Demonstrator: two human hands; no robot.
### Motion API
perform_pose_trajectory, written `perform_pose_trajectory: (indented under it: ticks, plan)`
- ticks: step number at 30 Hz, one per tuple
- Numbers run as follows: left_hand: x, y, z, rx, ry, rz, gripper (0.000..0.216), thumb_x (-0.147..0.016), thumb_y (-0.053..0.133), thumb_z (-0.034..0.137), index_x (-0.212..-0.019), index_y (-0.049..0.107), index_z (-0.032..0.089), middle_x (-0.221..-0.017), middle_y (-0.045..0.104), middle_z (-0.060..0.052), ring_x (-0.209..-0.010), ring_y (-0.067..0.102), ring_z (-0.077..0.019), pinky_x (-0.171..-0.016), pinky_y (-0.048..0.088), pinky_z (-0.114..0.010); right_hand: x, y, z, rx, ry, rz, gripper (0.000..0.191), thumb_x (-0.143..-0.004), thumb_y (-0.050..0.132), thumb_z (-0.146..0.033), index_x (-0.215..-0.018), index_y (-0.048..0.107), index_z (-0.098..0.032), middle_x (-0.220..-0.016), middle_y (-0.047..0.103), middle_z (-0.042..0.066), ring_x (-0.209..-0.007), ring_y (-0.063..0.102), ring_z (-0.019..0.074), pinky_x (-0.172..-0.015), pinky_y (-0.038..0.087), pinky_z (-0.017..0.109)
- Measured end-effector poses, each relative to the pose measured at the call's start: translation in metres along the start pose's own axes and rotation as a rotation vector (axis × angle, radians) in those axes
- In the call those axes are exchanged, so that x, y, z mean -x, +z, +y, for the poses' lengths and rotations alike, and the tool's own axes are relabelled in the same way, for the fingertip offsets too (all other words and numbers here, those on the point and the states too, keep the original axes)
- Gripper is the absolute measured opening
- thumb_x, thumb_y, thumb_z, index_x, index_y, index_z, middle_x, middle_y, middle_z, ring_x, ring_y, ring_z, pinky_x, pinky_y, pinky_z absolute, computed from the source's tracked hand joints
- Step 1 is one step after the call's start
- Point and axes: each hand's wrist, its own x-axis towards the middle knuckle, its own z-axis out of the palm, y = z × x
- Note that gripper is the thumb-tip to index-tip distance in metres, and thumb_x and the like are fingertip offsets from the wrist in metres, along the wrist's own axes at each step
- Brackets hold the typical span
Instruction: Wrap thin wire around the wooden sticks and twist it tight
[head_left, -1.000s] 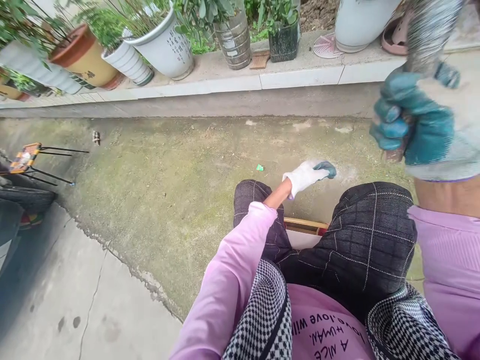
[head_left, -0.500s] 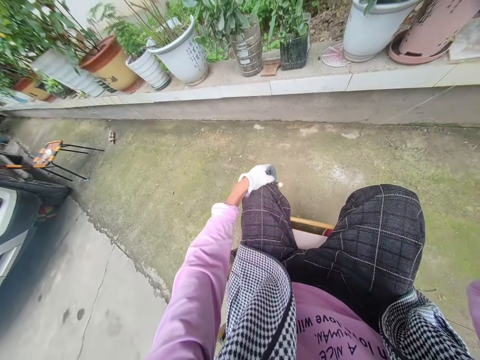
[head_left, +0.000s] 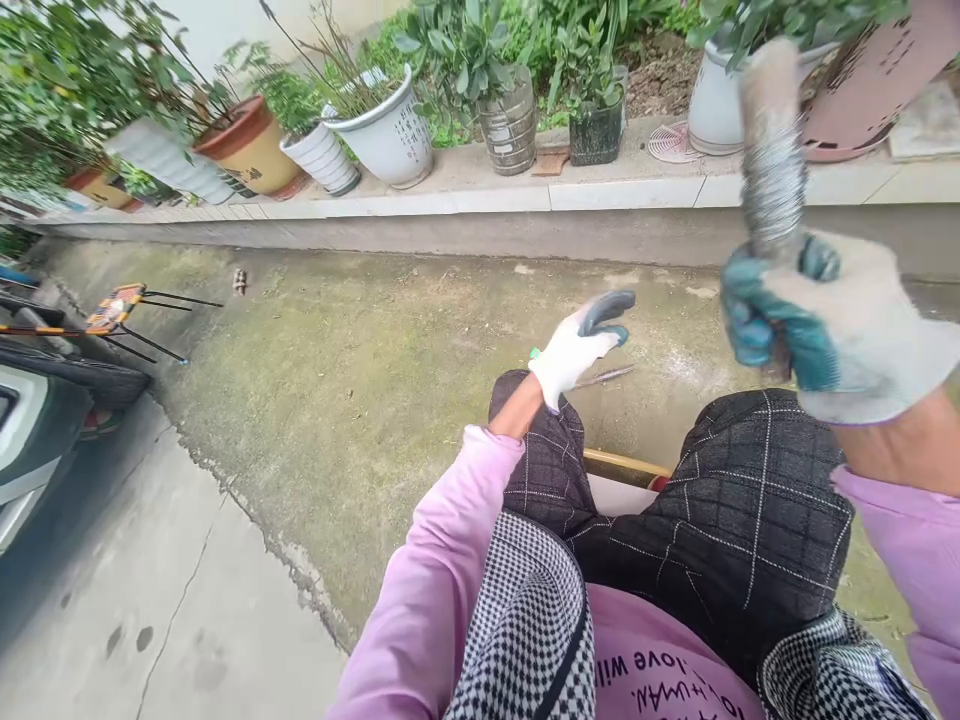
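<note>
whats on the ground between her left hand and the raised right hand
In the head view, a thin grey rod lies on the bare concrete between the left hand and the right hand, which grips a grey coil.

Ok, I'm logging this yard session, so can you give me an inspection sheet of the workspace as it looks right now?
Surface: concrete ground, mossy and stained, cracked along its left edge.
Job's things: grey ridged cylinder, blurred, held upright; thin metal piece lying on the ground.
Clutter: small green scrap beside the left hand.
Hands: right hand, gloved, closed round the cylinder; left hand, gloved, open above the ground, holding nothing.
Cables: nothing seen.
Surroundings: potted plants on a raised ledge; folding stand at left; person seated, knees in view.
</note>
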Motion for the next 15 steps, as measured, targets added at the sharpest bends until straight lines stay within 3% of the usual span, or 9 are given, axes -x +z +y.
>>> perform_pose_trajectory:
  ticks: [1, 3, 6, 9, 12, 15]
  plan:
    - [-0.002, 0.012, 0.005, 0.083, 0.023, -0.035, 0.075, -0.082, 0.087, 0.03, -0.155, 0.07, 0.018, -0.165, 0.069, -0.018, -0.155, 0.064, -0.0359, -0.125, 0.054, -0.049, 0.001, 0.011, 0.007, 0.031, 0.028, -0.019, 0.06, -0.055, 0.111, -0.054, -0.077, 0.065, -0.022, -0.057, 0.058, -0.005, -0.04, 0.047, 0.0092, -0.033, 0.038, 0.024]
    - [-0.001, 0.03, 0.012, 0.19, -0.017, -0.119, 0.088, -0.079, 0.094, 0.036, -0.16, 0.066, 0.018, -0.156, 0.074, -0.018, -0.146, 0.069, -0.0372, -0.117, 0.058, -0.048, 0.001, 0.024, 0.024, 0.134, 0.062, -0.125, 0.051, -0.065, 0.101, -0.054, -0.075, 0.062, -0.022, -0.054, 0.058, -0.004, -0.04, 0.049, 0.0099, -0.034, 0.04, 0.023]
    - [0.008, 0.035, 0.017, 0.22, -0.196, -0.197, 0.092, -0.074, 0.097, 0.042, -0.156, 0.068, 0.015, -0.121, 0.084, -0.014, -0.096, 0.08, -0.0245, -0.082, 0.063, -0.034, -0.006, 0.023, 0.054, 0.315, 0.095, -0.138, 0.039, -0.069, 0.087, -0.052, -0.073, 0.06, -0.024, -0.054, 0.059, -0.003, -0.042, 0.05, 0.0103, -0.035, 0.04, 0.022]
    - [0.024, 0.021, 0.012, 0.111, -0.365, -0.169, 0.066, -0.083, 0.086, 0.049, -0.137, 0.079, 0.012, -0.075, 0.071, 0.0, -0.056, 0.056, -0.0096, -0.054, 0.04, -0.022, -0.015, 0.008, 0.084, 0.355, 0.177, -0.143, 0.046, -0.065, 0.088, -0.059, -0.073, 0.059, -0.023, -0.055, 0.054, -0.005, -0.043, 0.046, 0.0083, -0.036, 0.038, 0.021]
    - [0.036, 0.009, -0.003, 0.098, -0.42, -0.031, 0.05, -0.088, 0.081, 0.049, -0.116, 0.085, 0.008, -0.057, 0.049, 0.007, -0.05, 0.034, -0.0052, -0.05, 0.023, -0.021, -0.019, -0.002, 0.11, 0.224, 0.278, -0.154, 0.059, -0.055, 0.096, -0.065, -0.08, 0.064, -0.022, -0.062, 0.057, -0.004, -0.043, 0.044, 0.0072, -0.036, 0.037, 0.022]
    - [0.038, 0.01, -0.028, 0.069, -0.517, -0.029, 0.042, -0.09, 0.08, 0.046, -0.11, 0.085, 0.01, -0.056, 0.047, 0.008, -0.049, 0.032, -0.005, -0.05, 0.021, -0.021, -0.02, -0.005, 0.131, 0.117, 0.362, -0.145, 0.067, -0.049, 0.1, -0.068, -0.081, 0.063, -0.022, -0.063, 0.057, -0.005, -0.042, 0.041, 0.0061, -0.036, 0.034, 0.022]
